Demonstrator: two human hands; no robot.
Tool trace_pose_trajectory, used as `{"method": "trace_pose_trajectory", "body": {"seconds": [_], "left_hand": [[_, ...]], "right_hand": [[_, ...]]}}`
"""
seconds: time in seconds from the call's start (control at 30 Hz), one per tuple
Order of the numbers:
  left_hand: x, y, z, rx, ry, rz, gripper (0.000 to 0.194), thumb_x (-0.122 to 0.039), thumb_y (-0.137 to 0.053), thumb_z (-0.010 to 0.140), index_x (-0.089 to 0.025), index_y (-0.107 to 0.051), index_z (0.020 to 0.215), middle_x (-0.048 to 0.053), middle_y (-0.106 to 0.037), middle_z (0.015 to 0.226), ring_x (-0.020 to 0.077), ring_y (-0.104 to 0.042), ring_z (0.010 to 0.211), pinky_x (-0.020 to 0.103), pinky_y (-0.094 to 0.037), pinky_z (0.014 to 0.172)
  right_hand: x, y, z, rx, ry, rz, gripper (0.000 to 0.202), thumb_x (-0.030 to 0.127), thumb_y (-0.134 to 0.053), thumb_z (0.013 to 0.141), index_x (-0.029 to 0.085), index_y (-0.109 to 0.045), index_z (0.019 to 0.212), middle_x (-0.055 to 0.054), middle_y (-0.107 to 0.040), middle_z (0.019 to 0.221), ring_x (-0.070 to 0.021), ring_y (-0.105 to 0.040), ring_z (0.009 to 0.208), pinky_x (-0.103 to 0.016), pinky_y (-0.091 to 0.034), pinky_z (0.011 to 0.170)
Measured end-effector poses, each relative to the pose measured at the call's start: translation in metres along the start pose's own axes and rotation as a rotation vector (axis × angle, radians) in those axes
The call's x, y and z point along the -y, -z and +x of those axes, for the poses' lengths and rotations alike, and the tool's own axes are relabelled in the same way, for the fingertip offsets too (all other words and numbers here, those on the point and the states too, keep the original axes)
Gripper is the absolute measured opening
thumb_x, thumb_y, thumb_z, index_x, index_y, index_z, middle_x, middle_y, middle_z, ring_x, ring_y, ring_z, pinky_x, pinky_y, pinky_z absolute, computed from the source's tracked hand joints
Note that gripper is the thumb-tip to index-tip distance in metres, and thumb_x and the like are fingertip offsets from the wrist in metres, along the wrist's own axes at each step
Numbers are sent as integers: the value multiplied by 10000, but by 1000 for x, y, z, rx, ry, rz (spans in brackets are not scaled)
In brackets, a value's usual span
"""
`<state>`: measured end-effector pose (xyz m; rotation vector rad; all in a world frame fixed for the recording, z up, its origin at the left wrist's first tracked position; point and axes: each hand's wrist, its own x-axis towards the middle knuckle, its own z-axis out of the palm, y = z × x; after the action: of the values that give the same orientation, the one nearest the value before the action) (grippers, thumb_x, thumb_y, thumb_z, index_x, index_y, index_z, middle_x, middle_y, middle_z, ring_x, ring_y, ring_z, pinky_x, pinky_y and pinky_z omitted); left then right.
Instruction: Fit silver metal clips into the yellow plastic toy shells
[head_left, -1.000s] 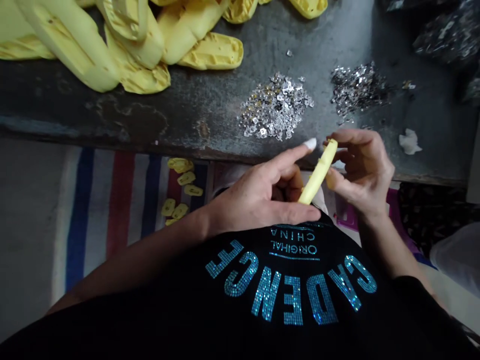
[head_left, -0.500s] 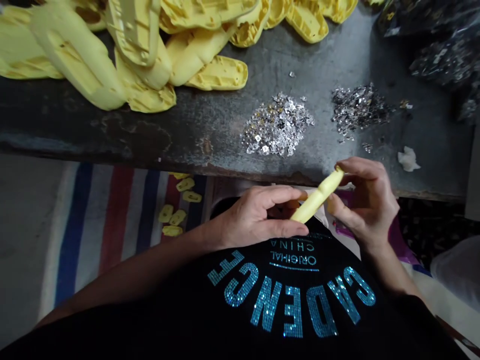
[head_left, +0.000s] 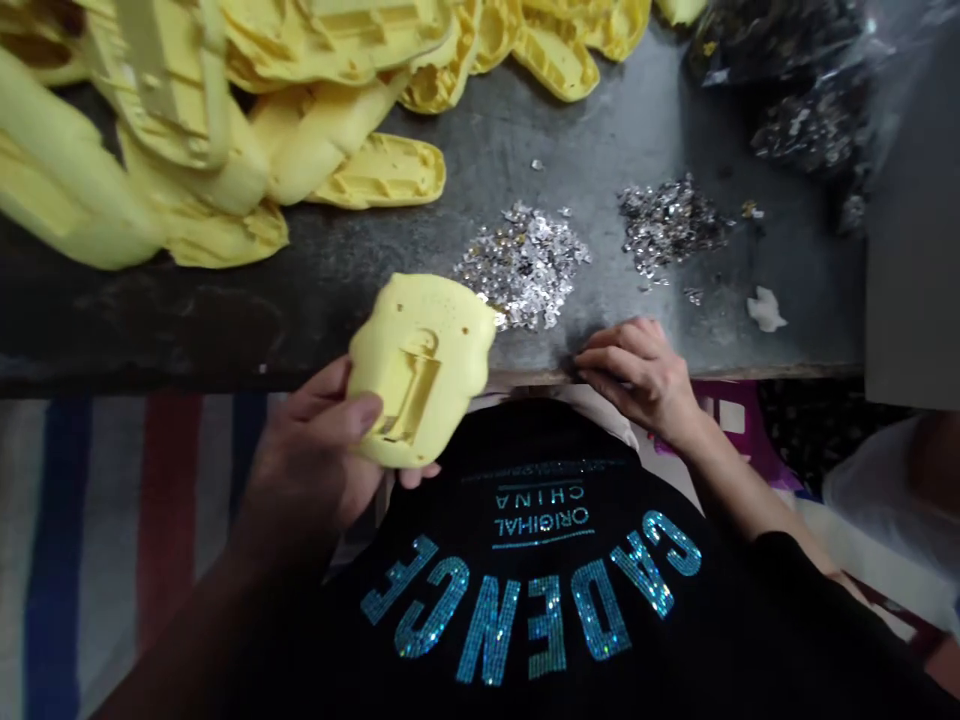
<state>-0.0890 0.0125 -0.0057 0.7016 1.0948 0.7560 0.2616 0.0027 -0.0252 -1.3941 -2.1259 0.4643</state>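
1. On the left, yellow shells (head_left: 337,145) lie in a messy pile on the desk (head_left: 322,285).
2. The left hand (head_left: 300,450) has a narrow grip on the yellow part (head_left: 457,380), with its thumb on the near left side. The part is up by the desk's front edge.
3. The part might slip or twist if the thumb presses too softly, since just that side is held. If it dips, its far right corner might bump the pale heap (head_left: 536,260) and spill bits.
4. Its face with the long slot (head_left: 420,395) looks up. Its long way runs away from the body, leaning a bit right at the far end, where 2 small holes show.
5. The right hand (head_left: 641,370) is at the desk's front edge, fingers curled. I cannot tell if its grip has a bit inside. A quick swipe there might knock bits off.
6. Farther right are the dark heap (head_left: 671,225) and a white scrap (head_left: 766,310).
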Motion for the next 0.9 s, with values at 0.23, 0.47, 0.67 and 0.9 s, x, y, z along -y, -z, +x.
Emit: {"method": "trace_pose_trajectory", "body": {"seconds": [0.23,0.47,0.67,0.9], "left_hand": [[-12,-43,19,-114,30,-60,387,-431,-810,844,-209,-810,1160,5,-865,970,182,-690,590,298,-613,453],[-12,-70,25,-109,8,-15,224,-338,-826,859,-230,-811,1054,2,-863,892,210,-729,627,284,-562,454],[-10,-94,24,7,20,77,243,-405,-836,913,-209,-781,1045,31,-779,802,184,-672,660,253,-465,506],[-13,-95,26,212,-40,192,214,-383,-775,1027,-205,-677,959,2,-679,814,148,-598,714,247,-463,609]], "right_hand": [[-41,25,-12,-306,-324,-152,68,288,-752,1048,292,-820,1046,-30,-786,947,-256,-718,918,-440,-551,880],[-57,14,17,-216,-330,-322,62,335,-790,1010,277,-787,991,-63,-811,1007,-327,-713,1038,-520,-520,990],[-17,30,4,-155,-121,137,121,253,-748,1071,317,-851,1077,-24,-846,1001,-251,-770,914,-417,-580,823],[30,43,8,-73,-10,351,187,271,-821,1047,402,-875,1168,0,-878,1033,-276,-821,891,-466,-674,808]]}}
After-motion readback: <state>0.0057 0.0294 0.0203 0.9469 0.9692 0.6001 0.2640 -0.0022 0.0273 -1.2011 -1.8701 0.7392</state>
